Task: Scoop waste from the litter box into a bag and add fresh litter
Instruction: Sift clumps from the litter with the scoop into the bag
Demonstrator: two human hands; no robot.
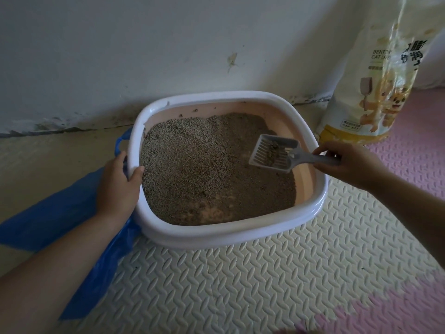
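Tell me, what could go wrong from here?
The clump rides in a slotted scoop in the right hand, and the blue bag lies across the litter box, so bits may spill on the way. The bag looks flat, not open; the left hand grips the box rim.

Litter box (154,227) glossy smooth plastic; litter (204,169) coarse, granular; blue bag (60,213) thin plastic; floor mat (265,273) embossed foam.
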